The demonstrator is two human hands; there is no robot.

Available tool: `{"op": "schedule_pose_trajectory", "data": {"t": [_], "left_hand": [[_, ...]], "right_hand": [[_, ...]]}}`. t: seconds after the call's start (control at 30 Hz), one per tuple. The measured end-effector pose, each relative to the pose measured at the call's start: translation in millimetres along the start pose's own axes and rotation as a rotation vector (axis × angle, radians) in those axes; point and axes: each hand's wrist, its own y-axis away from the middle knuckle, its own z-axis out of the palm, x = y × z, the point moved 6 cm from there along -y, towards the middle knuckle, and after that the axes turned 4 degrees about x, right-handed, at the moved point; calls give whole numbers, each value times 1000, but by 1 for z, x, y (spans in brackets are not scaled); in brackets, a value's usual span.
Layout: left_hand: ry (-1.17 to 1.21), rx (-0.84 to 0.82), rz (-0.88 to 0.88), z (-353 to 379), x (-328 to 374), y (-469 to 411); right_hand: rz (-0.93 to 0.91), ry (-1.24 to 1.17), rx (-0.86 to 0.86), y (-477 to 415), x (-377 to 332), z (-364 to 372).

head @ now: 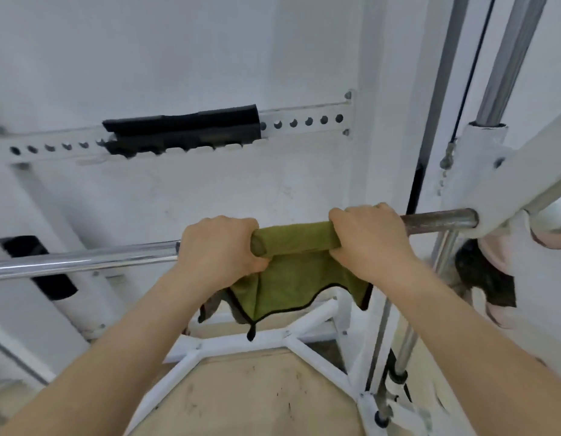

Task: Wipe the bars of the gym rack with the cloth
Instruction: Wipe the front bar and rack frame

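A green cloth (pixel 296 239) with black edging is wrapped over a horizontal steel bar (pixel 84 261) of the white gym rack. Its loose end hangs below the bar. My left hand (pixel 219 247) grips the bar and the cloth's left end. My right hand (pixel 370 237) grips the cloth's right end around the bar. To the right of that hand the bar (pixel 439 222) looks darker and duller, and it ends in a white rack bracket (pixel 505 202).
A white perforated crossbar (pixel 301 122) with a black pad (pixel 185 129) runs along the white wall behind. White frame tubes (pixel 241 341) and a wooden floor panel (pixel 251 394) lie below. A chrome upright (pixel 508 61) and a thin black cable (pixel 471 73) rise at the right.
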Motion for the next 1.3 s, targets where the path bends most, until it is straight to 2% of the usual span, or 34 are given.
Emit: {"op": "schedule_pose_trajectory", "data": {"t": [0.17,0.27,0.37,0.43,0.47,0.5,0.6,0.7,0.77,0.83,0.9,0.93,0.97,1.0,1.03,1.07,1.1,1.13,1.2,1.23,1.27,1.3], "left_hand": [[-64,96,-44,0,-80,38],[96,25,16,0,-105,54],[278,-114,74,-16,-114,60],[331,-86,58,-30,-121,61],[372,-50,39,-38,-123,59],[411,-5,31,-47,-123,55],[430,136,-3,-72,-127,25],[289,229,-67,-84,-144,-14],[278,293,-119,-93,-150,-35],[363,436,-168,-116,-145,-50],[491,630,-147,-147,-132,-50],[580,692,-103,-159,-124,-44],[676,699,-53,-166,-117,-34],[752,655,-14,-167,-111,-20],[802,544,19,-162,-104,-5],[850,374,57,-152,-96,10],[880,163,93,-137,-89,22],[869,-53,132,-119,-83,34],[784,-421,181,-87,-78,58],[807,-522,174,-76,-81,66],[875,-534,138,-73,-88,69],[927,-461,80,-72,-101,67]], "right_hand": [[-179,-13,-21,-22,-86,-2],[-276,-127,-27,-28,-125,0],[-309,-335,-210,-30,-123,-1],[-296,-479,-358,-30,-108,-11],[-284,-520,-379,-33,-99,-20],[-259,-548,-353,-40,-90,-30],[-100,-645,-129,-74,-63,-60],[111,-613,140,-98,-39,-82],[195,-551,323,-103,-27,-103],[165,-425,500,-101,-24,-133],[99,-385,688,-88,-24,-164],[79,-395,717,-79,-22,-174],[61,-418,645,-71,-19,-176],[28,-454,448,-62,-16,-170],[-16,-516,150,-51,-17,-158],[-60,-580,-158,-35,-22,-146],[-108,-618,-372,-19,-31,-139],[-163,-637,-463,-11,-42,-134],[-248,-556,-402,-16,-67,-118],[-284,-478,-376,-21,-84,-104],[-322,-401,-394,-25,-103,-85],[-355,-342,-442,-27,-122,-65]]}}
